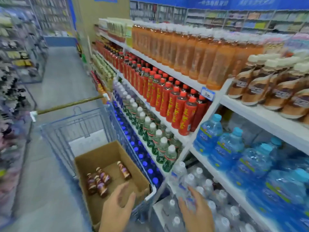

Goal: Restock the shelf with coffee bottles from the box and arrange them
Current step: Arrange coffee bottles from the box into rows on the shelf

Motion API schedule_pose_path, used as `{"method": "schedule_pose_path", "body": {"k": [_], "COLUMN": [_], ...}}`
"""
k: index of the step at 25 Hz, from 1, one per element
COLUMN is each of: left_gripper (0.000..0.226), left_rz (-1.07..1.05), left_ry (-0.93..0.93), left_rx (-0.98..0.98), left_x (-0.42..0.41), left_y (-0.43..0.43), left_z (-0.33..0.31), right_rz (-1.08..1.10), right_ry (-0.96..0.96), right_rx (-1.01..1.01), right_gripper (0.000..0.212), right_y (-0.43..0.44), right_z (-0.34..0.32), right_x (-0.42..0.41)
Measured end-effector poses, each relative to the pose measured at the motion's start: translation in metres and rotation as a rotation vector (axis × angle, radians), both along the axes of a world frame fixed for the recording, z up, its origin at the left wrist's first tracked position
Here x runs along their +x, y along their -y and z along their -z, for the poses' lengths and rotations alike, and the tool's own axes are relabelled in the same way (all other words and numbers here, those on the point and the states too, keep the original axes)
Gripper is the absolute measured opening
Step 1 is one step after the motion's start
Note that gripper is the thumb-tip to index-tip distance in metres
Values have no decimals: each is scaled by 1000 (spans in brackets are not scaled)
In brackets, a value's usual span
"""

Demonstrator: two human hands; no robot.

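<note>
my hands are hovering by the box [103, 153]
both are hanging empty, fingers loose — left hand [117, 206] over the box in the cart [78, 124], coffee bottles [100, 181] lying inside; right hand [195, 210] before shelved water bottles [192, 180].

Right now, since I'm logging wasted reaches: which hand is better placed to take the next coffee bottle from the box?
Left. The left hand is open over the near end of the cardboard box, close to the coffee bottles lying inside. The right hand hangs outside the cart, over the water bottles.
</note>
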State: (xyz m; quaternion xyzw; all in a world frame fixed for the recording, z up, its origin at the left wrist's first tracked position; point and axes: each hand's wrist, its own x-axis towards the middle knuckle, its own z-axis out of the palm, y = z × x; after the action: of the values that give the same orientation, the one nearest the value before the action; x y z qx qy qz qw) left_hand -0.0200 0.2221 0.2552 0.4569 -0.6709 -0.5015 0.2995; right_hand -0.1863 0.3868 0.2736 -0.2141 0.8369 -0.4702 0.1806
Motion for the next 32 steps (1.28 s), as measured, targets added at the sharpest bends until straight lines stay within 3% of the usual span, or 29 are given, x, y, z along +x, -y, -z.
{"method": "schedule_pose_path", "body": {"k": [4, 8, 12, 21, 25, 29, 32], "left_gripper": [37, 35, 38, 40, 49, 44, 50], "left_rz": [-114, -253, -318, -396, -393, -455, -521], "left_ry": [44, 92, 119, 329, 437, 446, 479], "left_rx": [156, 205, 322, 436, 549, 680, 827], "left_x": [61, 91, 92, 45, 10, -22, -36], "left_y": [44, 66, 83, 167, 217, 272, 304], "left_z": [32, 46, 64, 121, 169, 221, 278], "right_rz": [-77, -200, -280, -457, -535, -552, -517], "right_ry": [84, 161, 208, 255, 303, 384, 401], "right_rx": [96, 276, 408, 533, 616, 743, 771], "right_gripper": [43, 67, 53, 57, 60, 69, 62], "right_y": [67, 115, 158, 264, 301, 319, 329], "right_z": [39, 63, 84, 148, 178, 206, 220], "right_x": [31, 58, 56, 4, -26, -45, -49]}}
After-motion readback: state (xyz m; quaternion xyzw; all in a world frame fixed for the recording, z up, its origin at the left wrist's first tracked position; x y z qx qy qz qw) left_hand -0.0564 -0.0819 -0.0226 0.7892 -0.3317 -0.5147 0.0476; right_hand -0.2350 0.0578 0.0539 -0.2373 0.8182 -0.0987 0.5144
